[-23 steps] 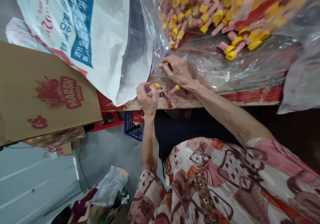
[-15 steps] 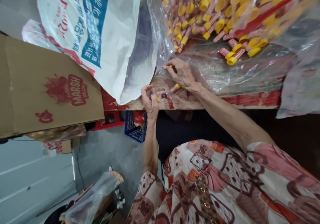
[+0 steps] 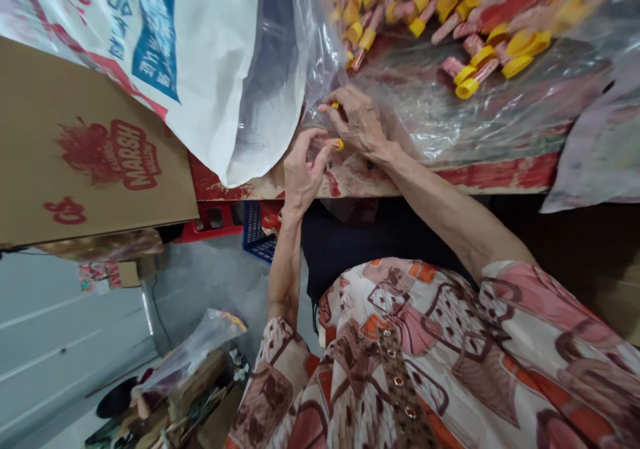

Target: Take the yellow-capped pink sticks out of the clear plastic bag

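Observation:
Near the table's front edge, my left hand [image 3: 303, 172] has its thumb and forefinger at a small pink-and-white tube with a yellow cap [image 3: 338, 144]. My right hand [image 3: 361, 121], a little further back and to the right, pinches another small capped tube [image 3: 325, 107] between thumb and fingers. Behind the hands, many pink tubes with yellow caps [image 3: 354, 33] lie in a heap in and under clear plastic [image 3: 425, 129]. A large white sack [image 3: 210, 82] with blue and red print stands open-mouthed to the left of my hands.
At the left is a cardboard box [image 3: 90, 162] with red print. The worn red table edge [image 3: 500, 177] runs across the front. Below it are a blue crate [image 3: 254, 232] and a red plastic piece [image 3: 223, 217]. A pale bag [image 3: 595, 149] hangs over the table's right end.
My left hand has moved back and right, and its fingers have opened out to the capped tube that lay on the table. The whole view has shifted; my right hand still pinches its tube.

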Demonstrator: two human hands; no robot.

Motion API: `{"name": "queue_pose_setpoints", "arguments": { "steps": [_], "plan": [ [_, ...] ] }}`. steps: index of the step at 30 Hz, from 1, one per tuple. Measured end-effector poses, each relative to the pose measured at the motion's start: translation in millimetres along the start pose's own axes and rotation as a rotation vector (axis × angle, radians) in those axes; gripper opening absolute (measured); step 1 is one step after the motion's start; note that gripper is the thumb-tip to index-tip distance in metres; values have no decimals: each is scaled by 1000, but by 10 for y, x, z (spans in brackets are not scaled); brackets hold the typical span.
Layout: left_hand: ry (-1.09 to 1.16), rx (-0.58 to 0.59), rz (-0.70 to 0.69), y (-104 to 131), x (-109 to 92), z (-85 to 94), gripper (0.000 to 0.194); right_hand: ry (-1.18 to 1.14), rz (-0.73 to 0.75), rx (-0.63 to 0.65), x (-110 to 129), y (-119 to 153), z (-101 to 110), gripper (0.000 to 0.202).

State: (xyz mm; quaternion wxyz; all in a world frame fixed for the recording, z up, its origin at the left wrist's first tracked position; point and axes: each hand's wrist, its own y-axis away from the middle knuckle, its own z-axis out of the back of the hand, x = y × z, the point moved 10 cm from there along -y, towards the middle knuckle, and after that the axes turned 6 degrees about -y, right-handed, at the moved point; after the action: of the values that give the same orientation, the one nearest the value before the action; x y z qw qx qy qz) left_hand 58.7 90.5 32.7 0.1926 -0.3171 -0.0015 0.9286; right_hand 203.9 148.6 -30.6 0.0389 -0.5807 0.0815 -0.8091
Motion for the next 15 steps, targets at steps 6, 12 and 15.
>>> {"name": "queue_pose_setpoints", "arguments": {
  "steps": [6, 12, 15],
  "plan": [
    [-118, 14, 4, -9, -49, -192, 22, -63, -163, -133, -38, -47, 279, 7],
    [-27, -152, 96, 101, 72, -96, 34, 11, -79, -98, -26, -32, 244, 6],
    [187, -60, 171, 372, 59, -128, 37, 28, -57, -73, -66, -36, 202, 9]
  ]
}}
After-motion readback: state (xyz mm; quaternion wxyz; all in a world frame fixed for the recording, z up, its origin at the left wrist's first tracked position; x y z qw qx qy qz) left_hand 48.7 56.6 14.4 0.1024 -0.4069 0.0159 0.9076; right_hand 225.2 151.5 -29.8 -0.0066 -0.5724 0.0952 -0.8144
